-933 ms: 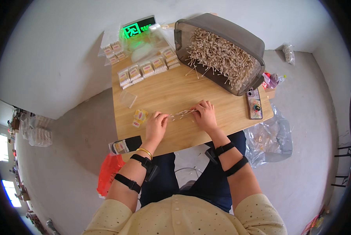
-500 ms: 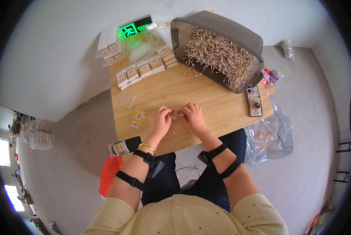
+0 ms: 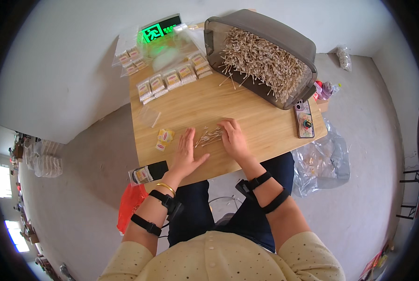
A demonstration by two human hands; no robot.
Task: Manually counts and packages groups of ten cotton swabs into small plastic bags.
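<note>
Left hand (image 3: 186,153), one: you are holding it open at the centre of the frame, fingers extended together, thumb spread away toward the right, nothing showing in its grasp. It is lying just left of the swabs.

Right hand (image 3: 235,142), one: you are resting it at the right end of the swabs, fingers bent and near together. Whether they are gripping any swab, you cannot tell from here.

Loose cotton swabs (image 3: 209,136), a small handful: lying at the centre of the frame, on the wooden worktop (image 3: 195,103), between your two hands, pointing in slightly differing directions.

Yellow-and-white cards (image 3: 165,136), several: lying left of your left hand, partly overlapping.

Clear flat bag (image 3: 149,116), one: lying above the cards, left of centre.

Filled swab pack (image 3: 142,175), one: resting on a black item (image 3: 159,169) at the worktop's lower-left corner.

Filled packs in a row (image 3: 172,79), stacked: standing upper left of centre.

Grey bin (image 3: 265,27), one: tilting open toward you at the upper right of centre, containing a large swab heap (image 3: 261,61).

Phone (image 3: 305,122), patterned: lying right of centre, below the bin.
</note>
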